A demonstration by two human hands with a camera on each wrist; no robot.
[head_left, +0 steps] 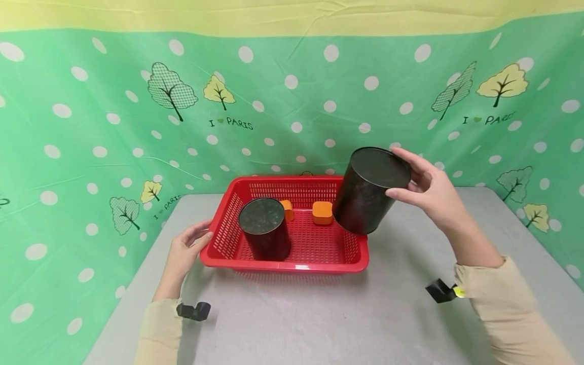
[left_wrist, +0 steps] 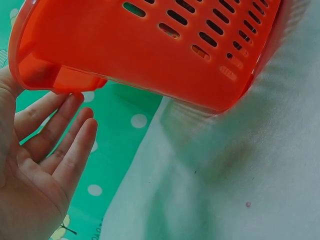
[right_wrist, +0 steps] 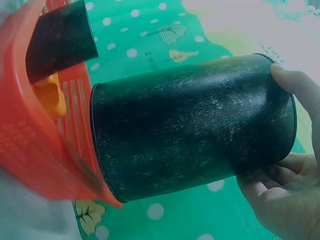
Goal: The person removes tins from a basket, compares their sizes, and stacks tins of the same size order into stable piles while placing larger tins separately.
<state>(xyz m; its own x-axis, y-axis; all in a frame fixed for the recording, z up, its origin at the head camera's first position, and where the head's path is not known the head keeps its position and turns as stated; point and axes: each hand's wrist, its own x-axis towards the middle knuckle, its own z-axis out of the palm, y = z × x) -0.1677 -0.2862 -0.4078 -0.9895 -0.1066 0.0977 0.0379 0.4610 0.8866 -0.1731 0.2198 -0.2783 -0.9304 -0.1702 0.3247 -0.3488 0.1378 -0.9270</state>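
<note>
A red plastic basket [head_left: 292,266] with slotted walls sits on the table, its left end rim held by my left hand [head_left: 184,253]. In the left wrist view, the fingers [left_wrist: 75,135] reach under the basket's end lip. My right hand [head_left: 429,187] grips a black cylindrical can [head_left: 365,203] near its top end, thumb on one side and fingers on the other. This can is tilted, its lower end over the basket's right end. A second black can [head_left: 266,238] stands inside the basket at the left.
Two orange pieces lie in the basket: a rounded block [head_left: 322,213] near the middle, and another orange piece [head_left: 287,210] partly hidden behind the standing can. The grey table [head_left: 301,319] extends in front, and a green dotted cloth [head_left: 274,101] hangs behind.
</note>
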